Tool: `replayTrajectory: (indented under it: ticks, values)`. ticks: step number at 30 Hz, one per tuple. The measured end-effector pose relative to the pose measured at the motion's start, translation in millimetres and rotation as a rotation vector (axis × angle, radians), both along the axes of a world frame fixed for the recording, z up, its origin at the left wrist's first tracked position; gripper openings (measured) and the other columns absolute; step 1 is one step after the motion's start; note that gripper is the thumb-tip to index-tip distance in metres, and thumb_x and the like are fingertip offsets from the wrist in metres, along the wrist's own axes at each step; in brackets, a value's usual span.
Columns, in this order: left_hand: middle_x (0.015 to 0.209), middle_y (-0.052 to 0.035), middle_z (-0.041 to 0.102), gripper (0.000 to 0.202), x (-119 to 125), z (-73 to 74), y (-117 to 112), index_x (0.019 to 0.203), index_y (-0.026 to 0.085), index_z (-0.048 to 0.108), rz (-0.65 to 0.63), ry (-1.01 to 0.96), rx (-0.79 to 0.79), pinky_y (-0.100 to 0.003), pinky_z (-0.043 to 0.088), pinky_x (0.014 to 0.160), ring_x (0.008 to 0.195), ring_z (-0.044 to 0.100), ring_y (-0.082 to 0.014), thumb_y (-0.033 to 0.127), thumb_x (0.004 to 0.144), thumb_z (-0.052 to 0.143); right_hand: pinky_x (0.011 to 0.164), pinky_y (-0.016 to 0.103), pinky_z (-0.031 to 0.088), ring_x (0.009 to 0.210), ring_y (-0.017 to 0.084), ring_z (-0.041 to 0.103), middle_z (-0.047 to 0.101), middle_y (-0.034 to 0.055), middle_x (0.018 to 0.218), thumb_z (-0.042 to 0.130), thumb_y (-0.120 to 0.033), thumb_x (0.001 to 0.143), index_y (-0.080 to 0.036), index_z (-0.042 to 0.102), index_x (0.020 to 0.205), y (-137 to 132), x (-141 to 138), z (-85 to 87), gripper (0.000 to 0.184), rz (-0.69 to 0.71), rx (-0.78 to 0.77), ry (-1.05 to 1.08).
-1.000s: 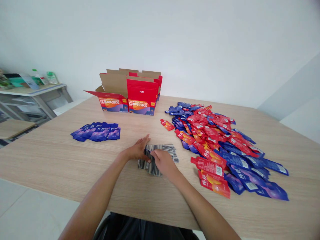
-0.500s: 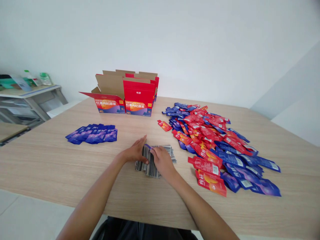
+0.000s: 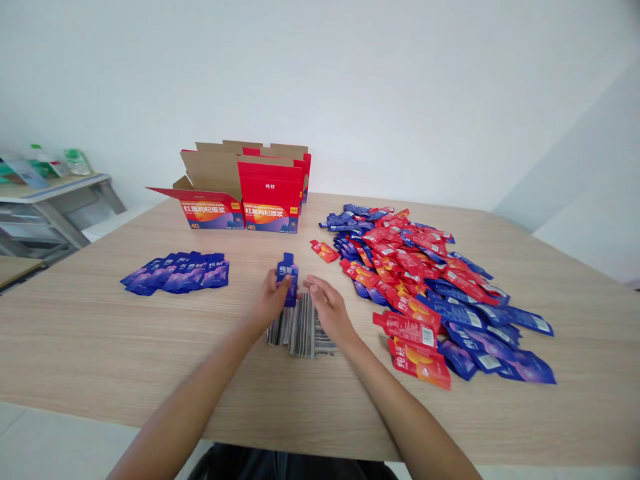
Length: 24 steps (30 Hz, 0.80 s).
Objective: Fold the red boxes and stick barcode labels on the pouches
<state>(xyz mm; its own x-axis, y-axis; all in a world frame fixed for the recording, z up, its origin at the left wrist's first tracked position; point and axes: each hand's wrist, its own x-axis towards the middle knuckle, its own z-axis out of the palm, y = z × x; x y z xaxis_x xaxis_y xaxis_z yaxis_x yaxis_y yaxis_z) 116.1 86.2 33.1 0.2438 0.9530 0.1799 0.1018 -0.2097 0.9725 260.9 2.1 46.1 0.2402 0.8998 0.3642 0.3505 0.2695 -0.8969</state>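
My left hand (image 3: 271,301) grips a blue-purple pouch (image 3: 287,267) with a narrow spout-shaped top, held upright with its printed front facing me. Just to the right, my right hand (image 3: 330,310) has its fingers stretched out, and nothing shows in it. Below both hands lies a stack of thin grey-and-black striped pieces (image 3: 301,337), partly covered by the hands. What these pieces are I cannot make out. A fanned row of blue pouches (image 3: 177,272) lies on the table to the left of my hands.
Two red printed cartons with raised flaps, a left one (image 3: 213,213) and a right one (image 3: 270,210), stand at the back with more cartons behind. A heap of red and blue pouches (image 3: 400,267) spreads over the table's right side. At far left is a side table (image 3: 55,190) with bottles.
The blue-purple pouch has come up from the striped stack in my left hand. My right hand has opened and drawn off the stack. The view has shifted slightly.
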Motion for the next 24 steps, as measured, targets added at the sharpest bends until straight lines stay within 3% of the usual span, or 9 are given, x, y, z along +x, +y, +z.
replayTrajectory:
  ticks: [3, 5, 7, 12, 14, 17, 19, 22, 24]
  values:
    - [0.082, -0.0054, 0.068, 0.029, -28.1, 10.8, 30.8, 0.101, 0.018, 0.054, 0.381, 0.300, 0.038, -0.033, 0.054, 0.069, 0.074, 0.068, -0.0200, 0.044, 0.098, 0.042, 0.104, 0.047, 0.042, 0.116, 0.032, 0.059, 0.067, 0.0203, 0.118, 0.042, -0.039, 0.098, -0.012, 0.066, 0.118, 0.3, 42.2, 13.4, 0.041, -0.323, -0.126, -0.457]
    - [0.089, -0.0094, 0.069, 0.022, -50.5, 18.7, 46.9, 0.096, 0.018, 0.059, 0.490, 0.413, 0.074, -0.038, 0.052, 0.080, 0.091, 0.068, -0.0264, 0.039, 0.094, 0.051, 0.102, 0.052, 0.040, 0.119, 0.039, 0.056, 0.062, 0.0271, 0.120, 0.047, -0.032, 0.095, -0.006, 0.062, 0.121, -1.0, 67.8, 18.5, 0.040, -0.565, -0.337, -0.731]
    - [0.096, -0.0128, 0.069, 0.023, -71.2, 22.9, 57.7, 0.099, 0.018, 0.064, 0.552, 0.547, 0.107, -0.043, 0.050, 0.087, 0.103, 0.065, -0.0319, 0.038, 0.092, 0.054, 0.099, 0.052, 0.041, 0.120, 0.042, 0.054, 0.059, 0.0306, 0.122, 0.055, -0.035, 0.092, -0.003, 0.058, 0.125, -3.5, 84.1, 19.5, 0.046, -0.683, -0.513, -0.864]
    - [0.132, -0.0209, 0.060, 0.036, -104.3, 8.6, 73.2, 0.114, 0.013, 0.069, 0.637, 0.948, 0.292, -0.051, 0.042, 0.103, 0.130, 0.049, -0.0389, 0.036, 0.094, 0.051, 0.097, 0.050, 0.042, 0.123, 0.043, 0.052, 0.054, 0.0306, 0.131, 0.069, -0.045, 0.083, -0.003, 0.047, 0.136, -8.3, 93.8, 13.6, 0.071, -0.673, -0.774, -0.903]
    - [0.150, -0.0234, 0.045, 0.048, -110.2, -2.1, 76.3, 0.130, 0.009, 0.062, 0.720, 0.994, 0.360, -0.055, 0.032, 0.113, 0.144, 0.032, -0.0420, 0.038, 0.094, 0.051, 0.096, 0.048, 0.043, 0.123, 0.042, 0.054, 0.055, 0.0295, 0.131, 0.068, -0.042, 0.085, -0.003, 0.045, 0.138, -8.9, 95.7, 11.0, 0.069, -0.653, -0.788, -0.932]
    - [0.160, -0.0269, 0.028, 0.067, -112.7, -12.2, 76.6, 0.148, 0.004, 0.043, 0.835, 0.991, 0.390, -0.061, 0.019, 0.119, 0.151, 0.015, -0.0447, 0.045, 0.096, 0.049, 0.093, 0.045, 0.046, 0.120, 0.038, 0.057, 0.058, 0.0269, 0.129, 0.065, -0.035, 0.087, -0.006, 0.047, 0.137, -9.8, 102.8, 8.5, 0.061, -0.597, -0.792, -0.984]
    - [0.161, -0.0246, 0.029, 0.070, -112.1, -12.9, 75.5, 0.153, 0.008, 0.038, 0.803, 0.997, 0.428, -0.061, 0.017, 0.120, 0.151, 0.015, -0.0440, 0.046, 0.096, 0.048, 0.091, 0.042, 0.048, 0.119, 0.036, 0.058, 0.061, 0.0245, 0.128, 0.063, -0.028, 0.087, -0.008, 0.050, 0.136, -10.5, 108.3, 7.9, 0.054, -0.560, -0.787, -1.010]
    - [0.159, -0.0134, 0.039, 0.058, -112.0, -9.6, 75.9, 0.149, 0.020, 0.048, 0.491, 1.107, 0.527, -0.056, 0.020, 0.121, 0.151, 0.021, -0.0387, 0.039, 0.094, 0.051, 0.087, 0.040, 0.050, 0.115, 0.034, 0.061, 0.063, 0.0234, 0.125, 0.055, -0.021, 0.089, -0.007, 0.053, 0.133, -12.5, 112.3, 10.4, 0.046, -0.561, -0.753, -1.032]
    - [0.154, -0.0108, 0.047, 0.046, -113.9, -9.0, 77.8, 0.137, 0.023, 0.061, 0.339, 1.182, 0.495, -0.056, 0.023, 0.120, 0.149, 0.026, -0.0387, 0.035, 0.094, 0.050, 0.085, 0.040, 0.049, 0.112, 0.034, 0.063, 0.066, 0.0232, 0.121, 0.050, -0.019, 0.091, -0.006, 0.055, 0.131, -14.8, 110.4, 16.2, 0.042, -0.589, -0.724, -1.046]
